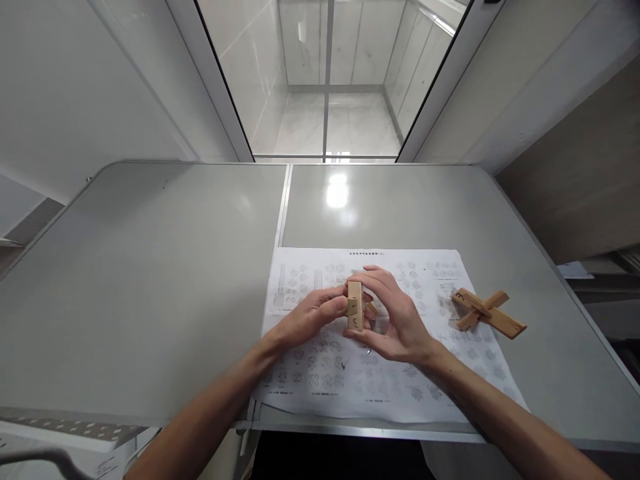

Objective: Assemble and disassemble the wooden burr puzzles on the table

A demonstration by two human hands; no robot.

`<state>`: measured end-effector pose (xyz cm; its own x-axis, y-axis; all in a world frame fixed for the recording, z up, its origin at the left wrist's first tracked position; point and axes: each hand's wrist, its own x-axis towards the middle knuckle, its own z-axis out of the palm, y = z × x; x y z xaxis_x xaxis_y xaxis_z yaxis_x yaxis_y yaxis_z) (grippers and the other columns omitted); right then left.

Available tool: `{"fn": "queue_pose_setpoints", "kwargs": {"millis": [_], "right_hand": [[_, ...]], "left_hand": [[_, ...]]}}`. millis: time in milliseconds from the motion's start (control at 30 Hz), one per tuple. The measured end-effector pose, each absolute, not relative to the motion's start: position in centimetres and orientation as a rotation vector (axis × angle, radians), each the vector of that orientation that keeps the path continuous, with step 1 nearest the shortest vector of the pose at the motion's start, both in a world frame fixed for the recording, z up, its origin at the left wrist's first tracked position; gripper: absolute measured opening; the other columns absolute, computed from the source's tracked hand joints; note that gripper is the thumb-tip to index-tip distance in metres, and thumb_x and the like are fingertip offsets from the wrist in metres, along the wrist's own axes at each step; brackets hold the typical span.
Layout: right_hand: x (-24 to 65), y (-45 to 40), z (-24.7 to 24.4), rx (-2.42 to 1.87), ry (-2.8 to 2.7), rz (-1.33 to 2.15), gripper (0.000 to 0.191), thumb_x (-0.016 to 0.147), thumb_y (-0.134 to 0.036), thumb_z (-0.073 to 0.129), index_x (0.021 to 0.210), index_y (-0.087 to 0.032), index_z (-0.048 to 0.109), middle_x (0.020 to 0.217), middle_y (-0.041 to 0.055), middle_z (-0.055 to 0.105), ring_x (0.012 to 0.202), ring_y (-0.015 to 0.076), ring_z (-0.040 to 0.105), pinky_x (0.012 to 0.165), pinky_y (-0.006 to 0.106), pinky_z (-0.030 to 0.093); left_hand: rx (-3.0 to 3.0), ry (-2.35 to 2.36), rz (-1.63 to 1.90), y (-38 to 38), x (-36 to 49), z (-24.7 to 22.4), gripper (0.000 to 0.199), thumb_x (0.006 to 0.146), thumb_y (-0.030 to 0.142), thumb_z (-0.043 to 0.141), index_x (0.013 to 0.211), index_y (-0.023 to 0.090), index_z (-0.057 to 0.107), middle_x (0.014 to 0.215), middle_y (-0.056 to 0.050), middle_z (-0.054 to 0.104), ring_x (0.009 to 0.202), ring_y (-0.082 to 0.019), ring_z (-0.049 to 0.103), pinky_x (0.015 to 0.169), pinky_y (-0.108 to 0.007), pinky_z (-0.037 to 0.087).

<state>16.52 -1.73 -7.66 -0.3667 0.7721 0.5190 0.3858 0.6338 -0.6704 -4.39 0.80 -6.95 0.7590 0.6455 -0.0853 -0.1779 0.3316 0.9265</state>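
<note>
Several joined wooden pieces (355, 307) with dark marks are held between my two hands above a printed sheet (320, 393). My left hand (313, 317) pinches them from the left, its thumb on the front of a short piece. From the right, my right hand (397, 320) grips the upright piece, fingers at its top and thumb at its bottom. The back of the pieces is partly hidden by the fingers. To the right, two or more crossed wooden sticks (503, 323) lie over the sheet's right edge and the table.
The grey table (150, 280) has a metal seam (285, 207) running away from me. Behind its far edge stands a framed glass panel (325, 80). Shelves with papers (575, 270) are at the right, and a patterned item (60, 430) lies below the front left edge.
</note>
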Motion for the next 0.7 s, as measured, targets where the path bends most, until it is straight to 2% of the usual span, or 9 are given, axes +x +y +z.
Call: {"fn": "queue_pose_setpoints", "kwargs": {"millis": [167, 367, 467, 533, 633, 700], "right_hand": [[16.5, -1.8, -7.7, -0.893, -1.973, 0.570, 0.058, 0.091, -0.043, 0.079, 0.142, -0.026, 0.056, 0.122, 0.0118, 0.072, 0.116, 0.0354, 0.069, 0.117, 0.067, 0.046], [16.5, -1.8, -7.7, -0.893, -1.952, 0.589, 0.058, 0.093, -0.043, 0.079, 0.143, -0.025, 0.055, 0.123, 0.0124, 0.072, 0.118, 0.0354, 0.068, 0.118, 0.067, 0.046], [16.6, -1.5, -7.7, -0.915, -1.970, 0.678, 0.058, 0.094, -0.040, 0.080, 0.144, -0.026, 0.053, 0.128, 0.0140, 0.069, 0.120, 0.0345, 0.067, 0.105, 0.058, 0.057], [16.7, -1.4, -7.8, -0.910, -1.996, 0.689, 0.059, 0.094, -0.035, 0.081, 0.144, -0.028, 0.052, 0.128, 0.0135, 0.067, 0.119, 0.0334, 0.066, 0.096, 0.052, 0.062], [16.7, -1.5, -8.3, -0.923, -2.057, 0.551, 0.062, 0.094, -0.028, 0.077, 0.148, -0.029, 0.048, 0.128, 0.0137, 0.063, 0.115, 0.0322, 0.066, 0.089, 0.049, 0.063], [16.6, -1.6, -8.6, -0.983, -2.076, 0.422, 0.062, 0.095, -0.030, 0.075, 0.150, -0.028, 0.048, 0.125, 0.0142, 0.061, 0.105, 0.0304, 0.067, 0.079, 0.044, 0.063]], "left_hand": [[1.075, 0.459, 0.593, 0.5, -4.2, -7.4, 0.062, 0.100, 0.070, 0.060, 0.117, 0.013, 0.078, 0.116, -0.018, 0.077, 0.115, -0.032, 0.073, 0.099, -0.042, 0.054], [1.051, 0.479, 0.588, 0.4, -3.9, -7.3, 0.066, 0.100, 0.072, 0.056, 0.115, 0.011, 0.077, 0.118, -0.020, 0.075, 0.115, -0.033, 0.072, 0.099, -0.044, 0.055], [1.159, 0.557, 0.621, 0.4, -4.0, -7.1, 0.063, 0.101, 0.071, 0.056, 0.115, 0.013, 0.075, 0.116, -0.017, 0.076, 0.112, -0.031, 0.072, 0.101, -0.043, 0.055], [1.259, 0.638, 0.661, 0.4, -4.0, -7.1, 0.053, 0.099, 0.066, 0.064, 0.114, 0.015, 0.072, 0.113, -0.013, 0.075, 0.107, -0.028, 0.072, 0.099, -0.041, 0.055], [1.413, 0.796, 0.751, 0.2, -3.8, -7.1, 0.044, 0.087, 0.056, 0.082, 0.104, 0.017, 0.068, 0.098, -0.007, 0.073, 0.091, -0.022, 0.069, 0.084, -0.034, 0.055], [1.516, 0.918, 0.810, 0.1, -3.6, -7.1, 0.046, 0.079, 0.052, 0.089, 0.098, 0.018, 0.065, 0.087, -0.002, 0.068, 0.080, -0.017, 0.062, 0.075, -0.030, 0.052]]}}
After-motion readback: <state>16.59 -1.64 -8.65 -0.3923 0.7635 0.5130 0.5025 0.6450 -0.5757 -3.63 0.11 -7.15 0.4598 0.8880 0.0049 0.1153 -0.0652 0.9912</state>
